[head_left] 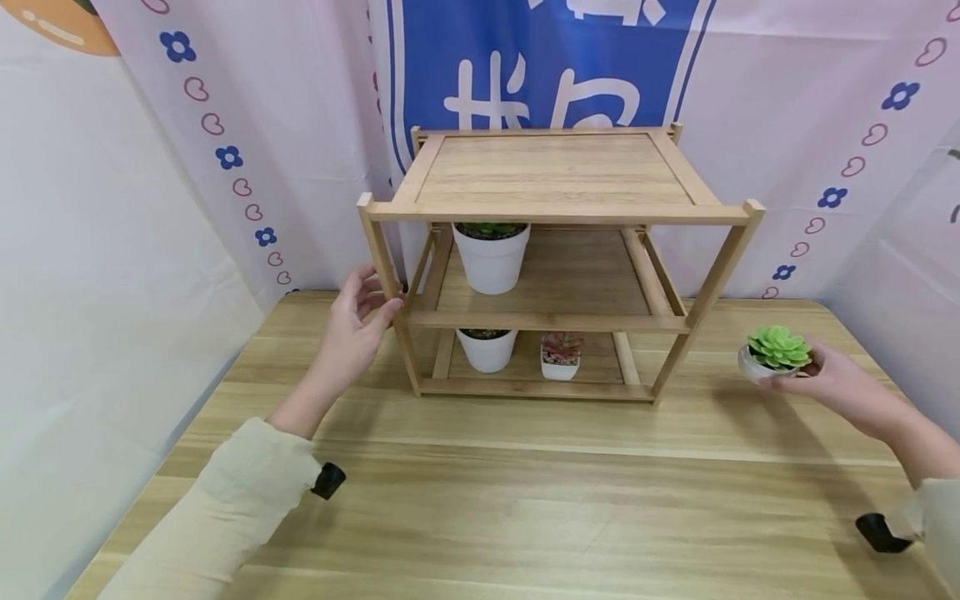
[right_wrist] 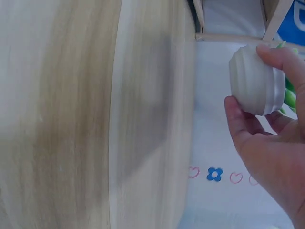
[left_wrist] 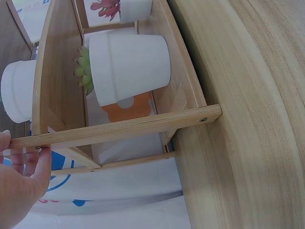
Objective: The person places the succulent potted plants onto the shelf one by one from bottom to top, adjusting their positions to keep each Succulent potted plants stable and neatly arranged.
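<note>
A small green succulent (head_left: 778,347) in a white ribbed pot (right_wrist: 255,81) is held above the tabletop, right of a three-tier wooden rack (head_left: 555,171). My right hand (head_left: 851,392) grips the pot from its right side, thumb and fingers spread around it. On the rack's left side, my left hand (head_left: 358,323) holds the front post (left_wrist: 119,130) at about the middle tier, thumb in front and fingers behind. One white pot (head_left: 491,260) stands on the middle tier. The bottom tier carries another white pot (head_left: 487,352) and a small square pot with a red succulent (head_left: 561,357).
The rack stands towards the back of the wooden table (head_left: 525,500). Behind it hangs a pale curtain (head_left: 315,100) with a blue printed panel (head_left: 555,67). A white wall (head_left: 90,250) rises along the left edge.
</note>
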Demonstrator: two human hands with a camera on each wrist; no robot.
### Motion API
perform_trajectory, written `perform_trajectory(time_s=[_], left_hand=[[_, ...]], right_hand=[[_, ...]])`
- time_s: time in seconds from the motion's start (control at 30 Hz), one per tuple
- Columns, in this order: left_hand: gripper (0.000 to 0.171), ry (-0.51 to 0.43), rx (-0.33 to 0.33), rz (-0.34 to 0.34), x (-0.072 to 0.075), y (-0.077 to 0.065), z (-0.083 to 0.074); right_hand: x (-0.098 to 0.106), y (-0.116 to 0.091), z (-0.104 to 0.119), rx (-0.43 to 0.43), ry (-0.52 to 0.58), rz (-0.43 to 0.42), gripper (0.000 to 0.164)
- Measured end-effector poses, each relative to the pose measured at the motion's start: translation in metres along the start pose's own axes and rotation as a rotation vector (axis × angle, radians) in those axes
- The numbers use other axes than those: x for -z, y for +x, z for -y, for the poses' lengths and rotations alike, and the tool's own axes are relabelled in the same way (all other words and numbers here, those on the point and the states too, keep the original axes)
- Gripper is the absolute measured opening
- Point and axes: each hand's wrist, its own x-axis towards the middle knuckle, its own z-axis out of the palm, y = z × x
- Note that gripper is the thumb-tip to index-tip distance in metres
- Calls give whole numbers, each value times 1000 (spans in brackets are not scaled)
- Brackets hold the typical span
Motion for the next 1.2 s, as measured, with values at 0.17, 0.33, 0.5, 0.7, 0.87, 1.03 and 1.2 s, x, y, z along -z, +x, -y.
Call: perform_trajectory(time_s=[0.17, 0.33, 0.5, 0.7, 0.87, 1.03, 1.2], left_hand=[[46, -3, 0, 2, 0, 0, 0], [46, -1, 0, 1, -1, 0, 0], [46, 4, -3, -1, 0, 0, 0], [45, 2, -6, 1, 0, 0, 0], [46, 3, -5, 1, 0, 0, 0], [45, 12, -2, -4, 0, 0, -1], [46, 10, -3, -4, 0, 0, -1]], right_hand=[[-4, -4, 3, 41, 1, -7, 60], [-4, -7, 7, 47, -10, -15, 60], [-3, -9, 14, 6, -49, -9, 66], [-2, -10, 22, -16, -70, 2, 71], [-4, -12, 30, -6, -76, 3, 71], [-5, -14, 37, 6, -76, -9, 70], [-7, -16, 44, 30, -87, -29, 69]])
